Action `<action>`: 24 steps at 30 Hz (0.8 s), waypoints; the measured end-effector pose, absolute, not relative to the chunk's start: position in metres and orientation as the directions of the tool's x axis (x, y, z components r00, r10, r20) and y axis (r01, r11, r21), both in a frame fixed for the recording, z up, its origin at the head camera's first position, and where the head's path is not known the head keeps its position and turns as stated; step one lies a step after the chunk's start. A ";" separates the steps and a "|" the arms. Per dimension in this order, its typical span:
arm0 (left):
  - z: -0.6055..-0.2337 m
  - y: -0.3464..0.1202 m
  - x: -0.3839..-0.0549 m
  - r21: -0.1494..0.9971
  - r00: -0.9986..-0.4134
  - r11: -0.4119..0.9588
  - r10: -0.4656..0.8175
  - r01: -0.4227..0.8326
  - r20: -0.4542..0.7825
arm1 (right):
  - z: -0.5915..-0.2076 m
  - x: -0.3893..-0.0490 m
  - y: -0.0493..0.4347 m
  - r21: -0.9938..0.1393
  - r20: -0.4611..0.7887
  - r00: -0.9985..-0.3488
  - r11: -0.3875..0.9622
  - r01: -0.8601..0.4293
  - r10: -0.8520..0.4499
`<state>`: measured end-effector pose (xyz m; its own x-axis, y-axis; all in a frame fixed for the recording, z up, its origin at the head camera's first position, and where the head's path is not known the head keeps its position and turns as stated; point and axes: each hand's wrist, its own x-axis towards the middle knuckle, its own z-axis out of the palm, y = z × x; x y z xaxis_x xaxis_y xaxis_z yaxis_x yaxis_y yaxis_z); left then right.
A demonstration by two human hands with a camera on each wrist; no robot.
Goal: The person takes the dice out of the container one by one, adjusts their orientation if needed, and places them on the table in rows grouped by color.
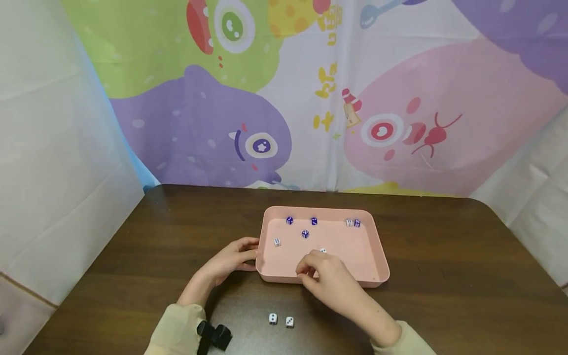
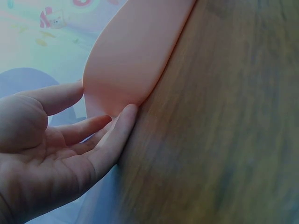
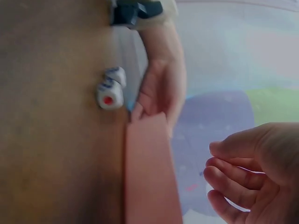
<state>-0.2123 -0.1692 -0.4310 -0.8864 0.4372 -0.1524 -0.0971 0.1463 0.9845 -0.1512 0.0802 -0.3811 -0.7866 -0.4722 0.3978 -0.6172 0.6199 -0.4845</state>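
Observation:
A pink tray [image 1: 379,246] holds several blue dice and several white dice. My left hand [image 1: 232,259] touches the tray's left side; in the left wrist view its thumb meets the rim and the fingers rest low against the outer wall. Over the tray's front edge is my right hand [image 1: 330,281], fingers loosely bent, with nothing showing between them in the right wrist view. Just beyond its knuckles a white die [image 1: 323,250] is partly hidden. Two white dice, one [image 1: 272,319] left of the other [image 1: 290,322], lie on the table in front of the tray.
Inside the tray, a blue die [image 1: 305,233] lies near the middle and a white die [image 1: 277,242] at the left. A white die [image 1: 349,222] and a blue die [image 1: 357,223] sit together at the back right. A patterned curtain [image 1: 248,98] hangs behind the dark wooden table [image 1: 443,276].

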 end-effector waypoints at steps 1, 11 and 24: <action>-0.431 -0.169 -0.212 0.984 -0.886 0.147 0.438 -0.097 -0.153 | -0.380 -0.154 0.081 -0.488 0.404 -0.789 0.621 -0.613 -0.462; -0.432 -0.170 -0.212 0.984 -0.887 0.149 0.436 -0.098 -0.154 | -0.379 -0.176 0.089 -0.494 0.371 -0.847 0.691 -0.528 -0.382; -0.430 -0.169 -0.211 0.984 -0.888 0.149 0.434 -0.099 -0.155 | -0.381 -0.199 0.092 -0.353 0.238 -0.914 0.848 -0.396 -0.327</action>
